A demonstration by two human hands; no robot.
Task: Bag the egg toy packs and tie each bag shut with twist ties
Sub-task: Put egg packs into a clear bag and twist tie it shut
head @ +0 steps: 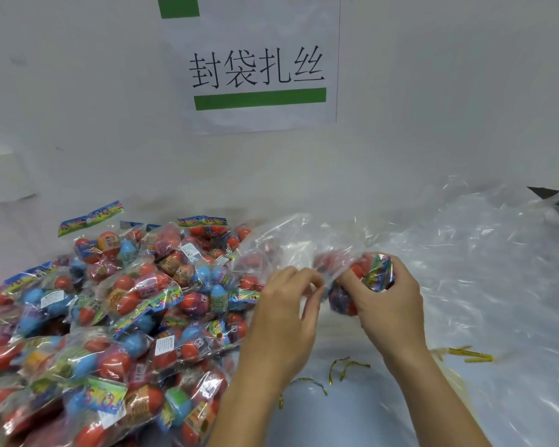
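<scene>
Right hand gripped an egg toy pack, fingers curled round it, pack already inside the mouth of a clear bag. Pack sat just right of frame centre, lifted off the worktop. Left hand touching the bag at 9 o'clock from the pack, thumb and fingers pressed together, pinching the bag film. Rest of the bag fanned up toward 11 o'clock from the hands.

Big pile of egg toy packs filled the 9 o'clock side of the worktop, red, blue and orange eggs under printed header cards. Pile edge just beside the left forearm.

Gold twist ties lay loose on the worktop at 6 o'clock from the hands, between the forearms; a bundle of ties at 4 o'clock, near the right wrist.

Heap of clear plastic bags covered the 3 o'clock side.

Paper sign with Chinese characters and green bars on the wall at 12 o'clock.
</scene>
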